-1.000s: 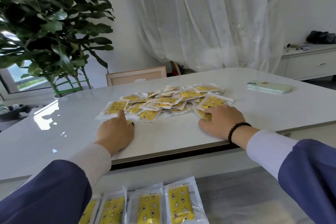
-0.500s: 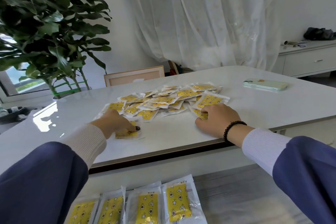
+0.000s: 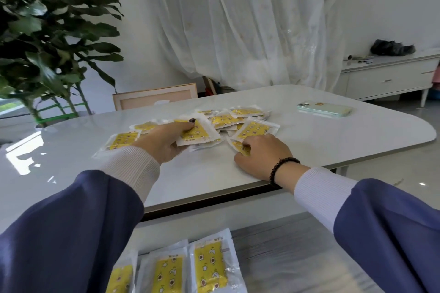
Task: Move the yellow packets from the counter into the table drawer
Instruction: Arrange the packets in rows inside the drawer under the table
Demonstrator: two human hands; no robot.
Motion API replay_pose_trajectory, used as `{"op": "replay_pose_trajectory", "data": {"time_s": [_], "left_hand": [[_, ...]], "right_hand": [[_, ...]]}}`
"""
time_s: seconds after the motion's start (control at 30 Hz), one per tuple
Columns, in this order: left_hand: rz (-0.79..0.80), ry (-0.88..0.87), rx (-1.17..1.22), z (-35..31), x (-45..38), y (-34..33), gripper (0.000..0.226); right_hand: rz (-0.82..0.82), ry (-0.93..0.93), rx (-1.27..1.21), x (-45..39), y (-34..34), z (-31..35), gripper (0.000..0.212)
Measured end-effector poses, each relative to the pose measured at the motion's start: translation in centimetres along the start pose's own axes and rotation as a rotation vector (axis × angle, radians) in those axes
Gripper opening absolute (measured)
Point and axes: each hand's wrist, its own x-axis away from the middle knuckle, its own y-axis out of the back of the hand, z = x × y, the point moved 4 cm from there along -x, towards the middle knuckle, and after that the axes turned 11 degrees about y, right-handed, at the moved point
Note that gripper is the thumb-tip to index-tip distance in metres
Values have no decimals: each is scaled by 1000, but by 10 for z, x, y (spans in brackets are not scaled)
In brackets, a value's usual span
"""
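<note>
hands: 2, left [image 3: 164, 143] and right [image 3: 260, 158] | yellow packets in drawer [image 3: 209, 266]: 3 | yellow packets on table [image 3: 252, 129]: a pile, too many overlap to count | phone [image 3: 324, 109]: 1 | plant [image 3: 47, 38]: 1

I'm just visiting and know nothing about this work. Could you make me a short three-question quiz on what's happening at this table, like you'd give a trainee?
1. True or false: the left hand holds a yellow packet lifted off the pile.
2. What lies on the table to the right of the pile? A) a cup B) a phone C) a book
3. Fill in: the right hand wears a beaded ____ on its wrist.

Key: 1 true; 2 B; 3 bracelet. Packets already in the drawer lie in a row.
</note>
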Motion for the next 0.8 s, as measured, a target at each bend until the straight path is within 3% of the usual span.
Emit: {"op": "replay_pose_trajectory", "data": {"time_s": [0.13,0.47,0.8], "left_hand": [[52,28,36,4,-18,-17,26],[-121,78,3,19,-14,9,25],[-19,71,161,14,12,18,22]], "right_hand": [[32,11,25,2,0,0,37],[-17,166,14,25,2,-2,46],[-57,168,0,39,9,-2,54]]}}
